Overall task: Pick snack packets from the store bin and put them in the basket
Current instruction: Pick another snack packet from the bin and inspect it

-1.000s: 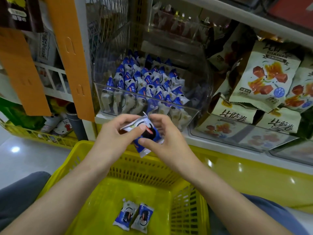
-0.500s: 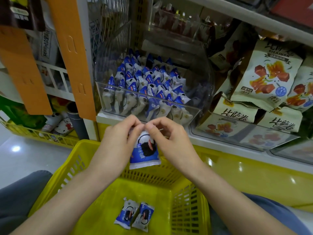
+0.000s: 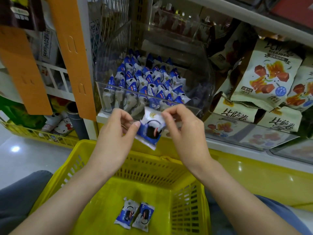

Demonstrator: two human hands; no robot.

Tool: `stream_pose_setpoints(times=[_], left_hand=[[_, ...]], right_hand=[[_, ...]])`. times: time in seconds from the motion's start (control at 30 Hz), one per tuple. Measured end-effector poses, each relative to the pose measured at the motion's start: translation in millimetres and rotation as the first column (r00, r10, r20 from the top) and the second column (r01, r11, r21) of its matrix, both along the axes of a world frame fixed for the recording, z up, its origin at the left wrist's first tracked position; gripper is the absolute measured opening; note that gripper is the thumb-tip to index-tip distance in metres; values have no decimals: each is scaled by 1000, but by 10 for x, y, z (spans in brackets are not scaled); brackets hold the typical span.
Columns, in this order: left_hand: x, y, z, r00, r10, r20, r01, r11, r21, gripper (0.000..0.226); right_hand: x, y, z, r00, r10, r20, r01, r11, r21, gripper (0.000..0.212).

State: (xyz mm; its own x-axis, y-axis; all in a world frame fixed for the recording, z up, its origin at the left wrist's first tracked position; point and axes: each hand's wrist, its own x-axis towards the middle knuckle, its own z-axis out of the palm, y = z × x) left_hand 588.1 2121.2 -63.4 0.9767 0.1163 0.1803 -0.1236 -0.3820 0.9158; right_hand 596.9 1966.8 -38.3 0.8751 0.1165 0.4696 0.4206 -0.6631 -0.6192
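Above the far wall of the yellow basket [image 3: 152, 167], just in front of the clear store bin [image 3: 203, 78], you hold one blue-and-white snack packet [image 3: 150, 129] between both hands. Your left hand [image 3: 116, 133] pinches the packet's left edge, with the thumb tip pressed on the wrapper and the other fingers curled behind it. Your right hand [image 3: 184, 131] pinches the upper right corner between the thumb and curled fingers. Compare this with the view half a second ago: there the packet hung upright from its top edge, with both sets of fingertips close together; it now lies tilted, its lower end pointing down toward the basket, and your hands have moved apart to opposite sides of it. One second ago the same packet was bunched between your hands. The packet touches neither the bin nor the basket. Two matching packets [image 3: 126, 213] lie side by side and touching on the basket floor, in the same place as before. The bin's stock of packets [image 3: 149, 80] stands in rows, unchanged.
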Motion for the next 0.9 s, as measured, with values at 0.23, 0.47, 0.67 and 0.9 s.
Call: stream_pose_setpoints(times=[0.23, 0.47, 0.67, 0.9], left_hand=[[27, -3, 194, 913, -259, -315, -16, 749, -663, 37], [31, 66, 223, 966, -65, -250, -111, 769, -630, 36], [26, 31, 214, 984, -88, -155, -21, 806, -592, 26], [35, 27, 174, 994, -100, -33, 76, 896, -437, 24]], right_hand=[[-71, 55, -8, 967, 145, 211, -151, 988, 16, 13], [-122, 142, -94, 939, 301, 165, -275, 947, -164, 18], [-106, 226, -47, 925, 180, -334, -6, 888, 460, 20], [-53, 167, 14, 649, 509, -565, 140, 650, 747, 25]])
